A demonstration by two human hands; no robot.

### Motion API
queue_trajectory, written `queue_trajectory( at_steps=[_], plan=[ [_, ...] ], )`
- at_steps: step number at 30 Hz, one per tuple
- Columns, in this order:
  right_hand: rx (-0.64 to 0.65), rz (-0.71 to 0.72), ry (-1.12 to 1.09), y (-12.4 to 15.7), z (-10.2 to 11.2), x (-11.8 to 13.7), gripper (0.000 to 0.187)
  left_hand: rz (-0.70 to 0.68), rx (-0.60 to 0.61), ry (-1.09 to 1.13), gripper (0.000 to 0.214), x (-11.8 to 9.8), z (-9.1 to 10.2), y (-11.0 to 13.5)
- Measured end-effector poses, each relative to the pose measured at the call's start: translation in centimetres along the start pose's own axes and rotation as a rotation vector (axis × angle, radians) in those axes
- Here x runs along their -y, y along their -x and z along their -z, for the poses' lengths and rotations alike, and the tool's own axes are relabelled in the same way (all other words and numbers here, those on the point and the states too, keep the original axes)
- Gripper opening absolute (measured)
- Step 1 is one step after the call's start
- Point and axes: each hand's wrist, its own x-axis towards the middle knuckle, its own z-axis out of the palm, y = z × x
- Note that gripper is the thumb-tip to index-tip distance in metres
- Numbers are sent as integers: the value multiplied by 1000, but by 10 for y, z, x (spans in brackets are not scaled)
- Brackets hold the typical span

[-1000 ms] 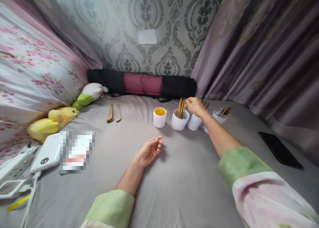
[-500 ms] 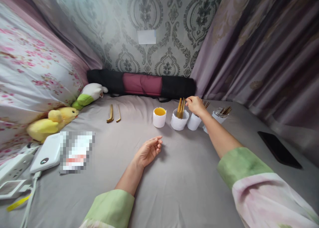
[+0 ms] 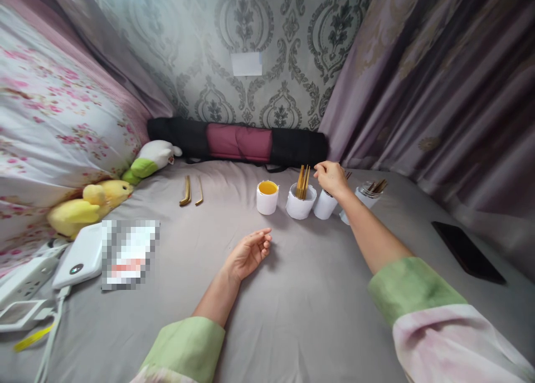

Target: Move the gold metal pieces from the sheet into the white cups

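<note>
Several white cups stand in a row on the grey bedsheet [image 3: 292,294]. The leftmost cup [image 3: 267,198] has a yellow inside and holds nothing. The second cup [image 3: 300,202] holds a bunch of gold straws [image 3: 303,182]. My right hand [image 3: 331,178] hovers over the third cup [image 3: 325,204], fingers curled together near its straws; what they pinch is hidden. A fourth cup [image 3: 363,196] with straws stands to the right. My left hand [image 3: 248,255] rests palm up on the sheet, fingers loosely apart and holding nothing. Two bent gold straws [image 3: 191,190] lie apart to the left.
A black and maroon roll bag [image 3: 238,142] lies along the wall. Plush toys [image 3: 90,202] sit by the floral bedding at left. A power bank [image 3: 79,257], power strip and cables lie at the near left. A dark phone [image 3: 468,252] lies at right by the curtain.
My right hand has shifted slightly right, from beside the second cup's straws to over the third cup. My left hand has stayed still.
</note>
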Motion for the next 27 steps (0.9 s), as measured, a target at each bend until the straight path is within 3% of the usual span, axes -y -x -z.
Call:
queue_trajectory(
  at_steps=[15,27],
  plan=[
    [-52,-41,-148,40,9,5,31,-6,0,3,20,1,1,0],
    [-62,-77,-268,71,0,-7,39,-11,-6,13,20,1,1,1]
  ],
)
